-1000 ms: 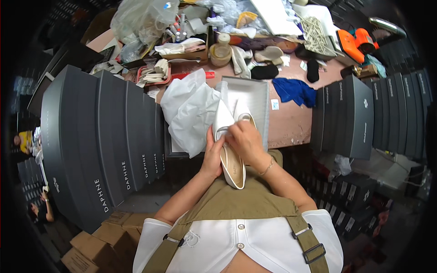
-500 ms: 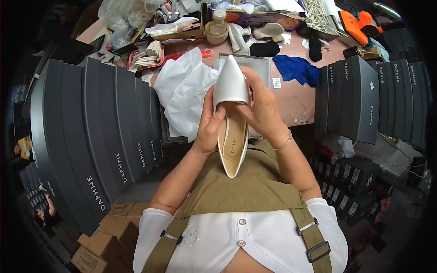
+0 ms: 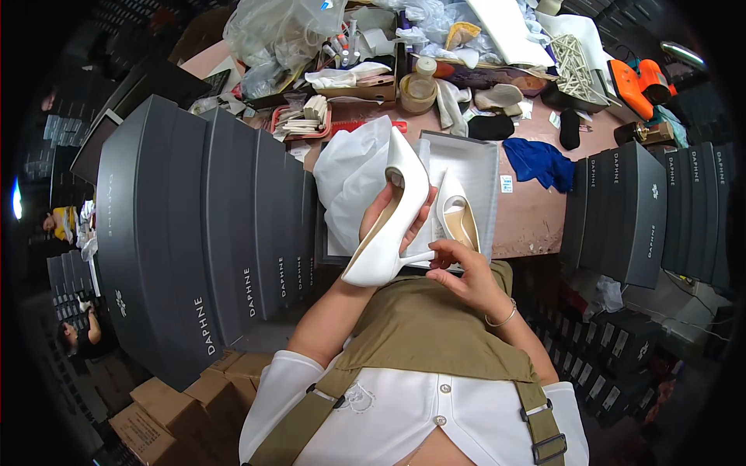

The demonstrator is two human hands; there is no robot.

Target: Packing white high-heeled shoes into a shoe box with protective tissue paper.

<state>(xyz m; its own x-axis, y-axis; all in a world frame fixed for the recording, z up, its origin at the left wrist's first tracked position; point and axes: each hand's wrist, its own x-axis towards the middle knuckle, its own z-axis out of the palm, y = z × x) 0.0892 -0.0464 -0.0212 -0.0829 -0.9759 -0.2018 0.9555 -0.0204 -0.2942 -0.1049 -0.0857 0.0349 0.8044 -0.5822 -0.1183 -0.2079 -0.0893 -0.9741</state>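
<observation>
A white high-heeled shoe (image 3: 374,252) with a pointed toe is tilted on its side, toe up and slim heel pointing right. My left hand (image 3: 376,210) is wrapped around its middle, partly hidden behind it. At the heel's tip, the fingers of my right hand (image 3: 472,278) take hold, with the thumb apart below. Behind my hands is a grey shoebox (image 3: 495,190), where a second white shoe (image 3: 464,225) lies with its insole showing. White tissue paper (image 3: 342,175) spills over the box's left side.
Dark grey shoeboxes (image 3: 233,210) stand in a row at left, and more boxes (image 3: 614,210) at right. A blue cloth (image 3: 539,161), a glue jar (image 3: 418,92), a tray of white sticks (image 3: 571,66) and an orange tool (image 3: 631,89) lie across the back.
The shoe has turned from sole-down to its side, its heel now showing. My right hand has moved from the toe down to the heel tip. The second shoe has come into view.
</observation>
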